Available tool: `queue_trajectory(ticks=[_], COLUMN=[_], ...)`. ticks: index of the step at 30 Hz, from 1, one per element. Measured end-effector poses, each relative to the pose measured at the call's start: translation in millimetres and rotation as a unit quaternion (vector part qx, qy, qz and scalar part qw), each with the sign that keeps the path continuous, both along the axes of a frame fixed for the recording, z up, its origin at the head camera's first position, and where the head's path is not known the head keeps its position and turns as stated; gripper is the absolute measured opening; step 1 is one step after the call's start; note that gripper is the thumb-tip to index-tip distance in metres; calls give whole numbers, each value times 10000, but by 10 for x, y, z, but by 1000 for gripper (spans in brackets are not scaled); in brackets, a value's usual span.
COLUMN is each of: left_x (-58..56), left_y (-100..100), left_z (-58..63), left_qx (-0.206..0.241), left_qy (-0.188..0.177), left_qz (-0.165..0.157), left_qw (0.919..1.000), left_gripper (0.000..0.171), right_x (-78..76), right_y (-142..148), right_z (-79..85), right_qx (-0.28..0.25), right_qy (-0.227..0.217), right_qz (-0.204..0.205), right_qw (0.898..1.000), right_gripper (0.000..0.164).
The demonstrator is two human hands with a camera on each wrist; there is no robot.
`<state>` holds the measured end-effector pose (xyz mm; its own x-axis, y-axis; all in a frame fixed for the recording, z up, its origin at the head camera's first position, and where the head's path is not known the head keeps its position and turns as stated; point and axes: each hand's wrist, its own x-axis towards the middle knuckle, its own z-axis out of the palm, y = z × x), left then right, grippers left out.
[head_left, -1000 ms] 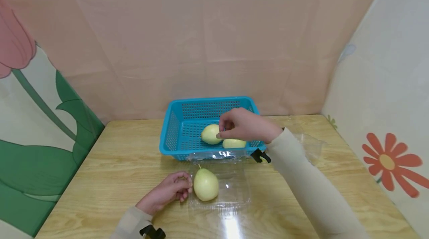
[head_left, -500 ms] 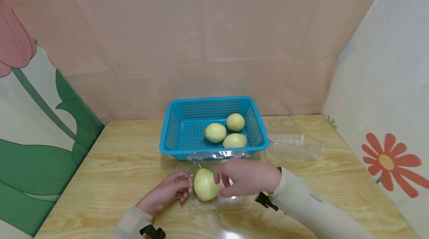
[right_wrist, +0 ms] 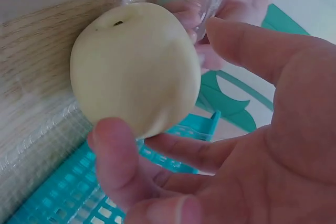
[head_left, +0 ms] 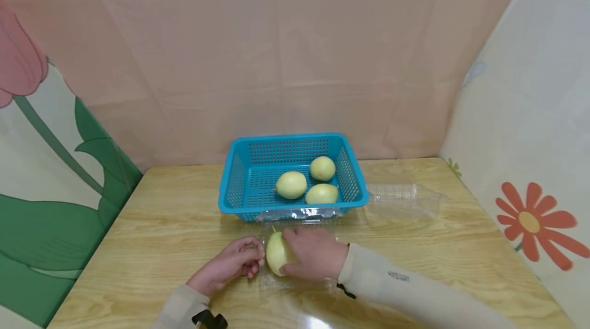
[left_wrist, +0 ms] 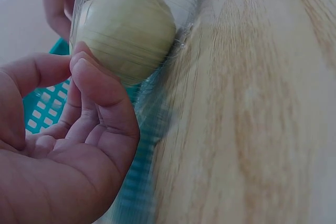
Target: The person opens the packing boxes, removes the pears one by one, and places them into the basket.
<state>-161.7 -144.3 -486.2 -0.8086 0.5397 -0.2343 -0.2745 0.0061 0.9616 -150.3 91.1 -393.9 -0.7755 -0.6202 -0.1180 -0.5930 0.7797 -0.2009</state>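
In the head view, a yellow-green pear (head_left: pixel 275 253) with a stem stands at the left side of a clear plastic clamshell container (head_left: pixel 272 284). My right hand (head_left: pixel 314 253) curves round the pear's right side, fingers at its top and thumb low at its front. From the right wrist, the pear (right_wrist: pixel 135 69) shows its pale underside, with fingertips against its lower edge and the thumb close by its side. My left hand (head_left: pixel 235 260) pinches the container's left edge. Close up, its thumb and fingertips (left_wrist: pixel 86 77) meet at the thin plastic beside the pear (left_wrist: pixel 128 30).
A blue perforated basket (head_left: pixel 226 185) stands behind the container, holding a left pear (head_left: pixel 291 185), a back pear (head_left: pixel 322 168) and a front pear (head_left: pixel 321 194). Another clear plastic piece (head_left: pixel 405 200) lies right of the basket. A wall rises along the wooden table's (head_left: pixel 161 216) back edge.
My right hand has come back from over the basket, down to the container, and its fingers now curve round the pear. The left hand has stayed at the container's edge.
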Motion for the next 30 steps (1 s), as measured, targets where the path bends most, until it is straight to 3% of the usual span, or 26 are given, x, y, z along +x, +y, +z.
queue_trajectory(ticks=[9,30], left_x=[-7,-6], left_y=[-3,-4], left_z=[3,-30], left_qx=[3,96], left_qy=[16,5], left_qz=[-18,-43], left_qw=[10000,9999], left_gripper=[6,5], right_x=[-30,-40], right_y=[-113,-226], right_z=[-51,-103], right_qx=[228,624], right_qy=[-155,-223], right_qz=[-268,-202], right_qw=[9993,9976], right_gripper=[60,51])
